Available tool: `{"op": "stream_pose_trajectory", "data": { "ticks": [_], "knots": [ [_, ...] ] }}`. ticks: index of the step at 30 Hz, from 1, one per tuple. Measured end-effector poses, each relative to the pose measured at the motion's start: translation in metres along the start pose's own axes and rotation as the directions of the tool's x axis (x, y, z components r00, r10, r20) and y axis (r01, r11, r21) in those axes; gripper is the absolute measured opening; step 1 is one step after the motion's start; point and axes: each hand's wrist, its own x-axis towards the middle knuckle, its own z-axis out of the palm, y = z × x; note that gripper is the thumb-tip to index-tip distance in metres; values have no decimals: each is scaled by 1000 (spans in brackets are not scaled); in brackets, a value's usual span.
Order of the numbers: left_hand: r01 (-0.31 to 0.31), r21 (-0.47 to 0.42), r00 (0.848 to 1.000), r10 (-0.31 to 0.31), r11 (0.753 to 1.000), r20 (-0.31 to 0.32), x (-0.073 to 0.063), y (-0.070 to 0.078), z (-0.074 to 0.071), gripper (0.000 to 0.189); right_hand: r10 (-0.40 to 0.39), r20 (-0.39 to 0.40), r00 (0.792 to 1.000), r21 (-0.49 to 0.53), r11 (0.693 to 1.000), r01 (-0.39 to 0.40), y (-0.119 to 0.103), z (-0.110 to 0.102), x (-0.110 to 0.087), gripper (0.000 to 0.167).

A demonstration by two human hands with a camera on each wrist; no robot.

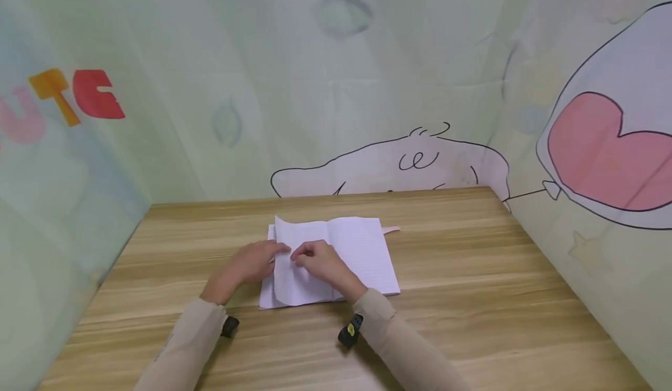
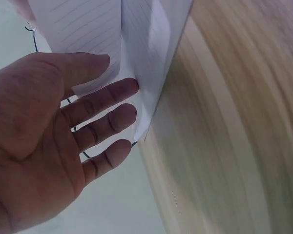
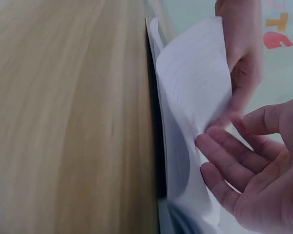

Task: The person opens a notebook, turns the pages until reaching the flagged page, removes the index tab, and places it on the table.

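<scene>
An open lined notebook (image 1: 362,257) lies on the wooden table. Its left-hand leaf (image 1: 287,286) stands raised and curved above the pages beneath. My left hand (image 1: 255,261) holds that leaf by its outer edge, thumb on the underside and a finger reaching over the top. In the left wrist view the thumb lies across the lined paper (image 2: 85,24), with the other fingers loosely bent below it. My right hand (image 1: 322,261) is over the same leaf, fingers loosely bent. The right wrist view has its fingertips at the paper's surface, beside the left hand (image 3: 244,63).
A pink ribbon (image 1: 391,229) sticks out from the notebook's right side. The wooden table (image 1: 472,297) extends around it, up to printed cloth walls (image 1: 262,87) at the back and both sides. Dark devices (image 1: 349,334) hang at both cuffs.
</scene>
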Motion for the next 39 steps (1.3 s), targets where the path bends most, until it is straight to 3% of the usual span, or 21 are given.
{"op": "stream_pose_trajectory", "data": {
  "ticks": [11,18,23,26,31,39],
  "knots": [
    [50,15,997,-51,999,57,-8,-7,-2,34,-95,-96,991,17,995,97,20,-35,-17,17],
    [45,-37,997,-43,998,64,-12,-10,-6,32,-102,-156,982,-71,993,92,32,-56,-25,16],
    [48,-42,996,-45,998,80,-8,-12,-8,32,-129,-240,962,-148,984,95,41,-74,-30,19],
    [86,-55,991,-80,995,110,-7,-12,-7,45,-116,-261,958,-180,981,70,49,-83,-32,27],
    [164,-73,973,-149,984,177,-9,-10,-8,63,-22,-274,961,-172,985,-26,62,-94,-35,37],
    [146,-47,972,-135,988,191,-8,-10,-13,65,68,-300,952,-225,964,-140,75,-109,-40,53]
  ]
}}
